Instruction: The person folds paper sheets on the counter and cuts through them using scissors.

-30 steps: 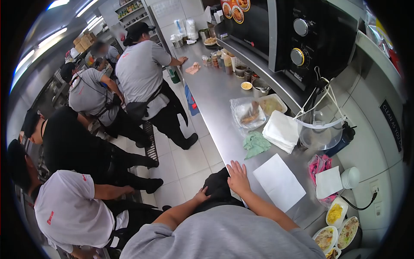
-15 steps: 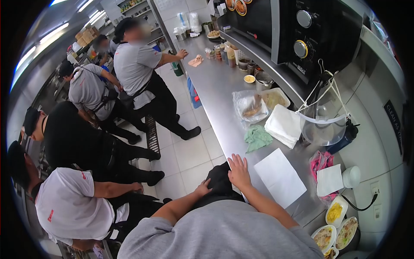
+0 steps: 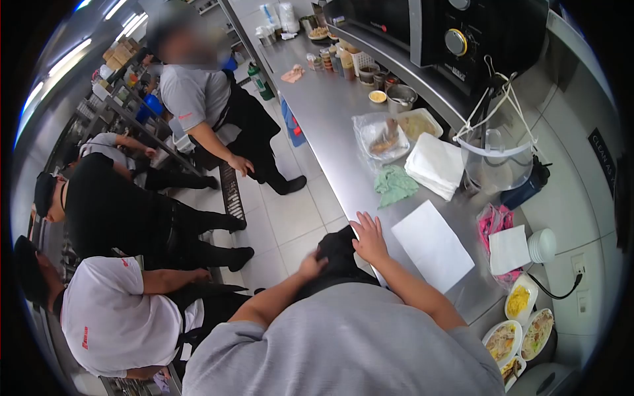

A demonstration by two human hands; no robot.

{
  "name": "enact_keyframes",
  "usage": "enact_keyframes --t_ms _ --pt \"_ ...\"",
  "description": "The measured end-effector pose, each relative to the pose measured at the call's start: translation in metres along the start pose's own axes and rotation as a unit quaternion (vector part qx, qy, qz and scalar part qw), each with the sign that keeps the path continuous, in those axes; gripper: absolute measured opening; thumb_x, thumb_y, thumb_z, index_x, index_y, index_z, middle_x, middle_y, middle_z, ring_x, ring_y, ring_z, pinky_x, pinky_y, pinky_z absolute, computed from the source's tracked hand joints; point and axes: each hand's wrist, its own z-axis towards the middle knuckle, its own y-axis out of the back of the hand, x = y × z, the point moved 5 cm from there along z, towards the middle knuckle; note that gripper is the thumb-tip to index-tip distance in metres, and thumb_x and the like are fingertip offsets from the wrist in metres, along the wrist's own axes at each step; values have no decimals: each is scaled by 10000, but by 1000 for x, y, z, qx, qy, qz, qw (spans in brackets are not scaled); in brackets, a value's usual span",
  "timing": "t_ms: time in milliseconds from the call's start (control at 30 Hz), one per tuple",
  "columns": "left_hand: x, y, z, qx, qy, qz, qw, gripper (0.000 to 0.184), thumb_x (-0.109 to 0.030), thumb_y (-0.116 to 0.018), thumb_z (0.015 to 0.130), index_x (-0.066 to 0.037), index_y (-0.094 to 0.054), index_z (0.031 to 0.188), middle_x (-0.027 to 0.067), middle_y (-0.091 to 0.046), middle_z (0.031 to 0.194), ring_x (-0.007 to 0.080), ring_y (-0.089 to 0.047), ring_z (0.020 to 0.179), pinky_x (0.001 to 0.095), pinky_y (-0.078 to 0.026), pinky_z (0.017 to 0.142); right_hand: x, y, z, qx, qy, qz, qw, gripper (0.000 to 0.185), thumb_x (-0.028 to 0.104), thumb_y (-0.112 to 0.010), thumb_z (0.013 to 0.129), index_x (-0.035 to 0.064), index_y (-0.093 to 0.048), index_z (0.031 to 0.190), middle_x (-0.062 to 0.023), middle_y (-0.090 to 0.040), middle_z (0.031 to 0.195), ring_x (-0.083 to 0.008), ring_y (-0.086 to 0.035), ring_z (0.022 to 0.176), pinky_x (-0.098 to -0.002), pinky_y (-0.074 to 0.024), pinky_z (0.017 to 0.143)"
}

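Note:
My right hand [image 3: 370, 239] lies with its fingers spread at the edge of the steel counter [image 3: 343, 178], holding nothing. Just to its right is a blank white sheet [image 3: 432, 245]. My left hand [image 3: 312, 265] hangs over my dark clothing at my lap, its fingers blurred by motion. Beyond the sheet sit a crumpled green cloth [image 3: 395, 185] and a stack of folded white cloths [image 3: 434, 165]. A plastic-wrapped pack of food [image 3: 381, 136] lies behind them.
A microwave [image 3: 456, 43] stands on a shelf above the counter. At right are a clear container [image 3: 496, 165], white bowls [image 3: 541, 245] and food trays [image 3: 536, 333]. Several co-workers are at left; one [image 3: 198, 99] stands in the aisle by a floor drain [image 3: 232, 191].
The co-worker in the aisle has taken a hand off the counter and turned this way. Another has moved farther left. My left hand has shifted slightly; my right stays at the counter edge.

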Motion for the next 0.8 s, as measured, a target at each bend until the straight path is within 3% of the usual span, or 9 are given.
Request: enact_keyframes --t_ms 33,100,133,200,233,300,400,467,800 --pt "-45 30 -11 -125 -17 -42 991 686 -380 -665 829 -64 -414 1384 223 -525 1298 350 -487 1229 394 -381 1036 2 11 -3 -16 -26 101 994 465 115 -646 774 60 -546 1225 -155 -487 1325 -327 -423 1266 -477 -310 1065" --pt "-126 105 -19 -225 -178 -169 943 596 -248 -655 865 -46 -424 1376 154 -492 1365 273 -469 1259 359 -358 1039 22 56 8 -64 -67 298 950 425 63 -656 780 76 -577 1197 -146 -543 1269 -333 -484 1215 -446 -377 1030" --pt "-192 156 -55 -250 -262 -258 896 525 -205 -629 888 -49 -452 1357 124 -488 1374 243 -454 1270 357 -347 1041 52 114 14 -118 12 313 942 388 29 -654 791 34 -584 1173 -149 -589 1203 -320 -545 1148 -384 -438 965" --pt "-285 252 -149 -394 -379 -121 829 494 -143 -640 850 -12 -495 1304 125 -519 1317 245 -491 1224 373 -355 1044 96 226 17 -205 145 323 913 408 67 -680 790 9 -558 1175 -155 -577 1206 -295 -562 1108 -388 -438 947" --pt "-328 281 -200 -447 -558 -176 677 484 -192 -613 856 49 -493 1259 196 -517 1287 284 -513 1188 380 -376 1034 112 282 8 -258 188 296 900 442 86 -687 797 6 -524 1199 -162 -583 1181 -289 -580 1068 -369 -448 921" --pt "-375 312 -287 -514 -711 -134 460 483 -205 -604 865 29 -485 1270 189 -499 1304 284 -508 1193 389 -374 1034 133 367 -20 -335 275 189 881 434 82 -686 793 8 -527 1190 -159 -584 1167 -289 -580 1054 -373 -450 913" --pt "-407 308 -361 -532 -799 -64 274 481 -224 -591 877 0 -472 1286 179 -472 1330 285 -500 1201 402 -370 1034 159 436 -67 -329 402 -2 854 421 76 -684 788 10 -532 1175 -154 -585 1147 -291 -581 1031 -379 -452 900" --pt "-419 297 -380 -530 -817 -34 226 480 -236 -582 885 -19 -464 1297 173 -454 1348 285 -495 1207 411 -368 1034 171 450 -84 -269 451 -82 847 413 72 -683 784 12 -535 1165 -151 -586 1133 -291 -581 1017 -382 -454 892" --pt "-414 272 -380 -515 -832 -30 205 478 -300 -539 926 -116 -422 1352 140 -365 1434 286 -469 1235 455 -356 1035 166 432 -107 -146 469 -194 849 374 52 -678 766 21 -551 1117 -135 -589 1066 -295 -584 943 -401 -463 851"
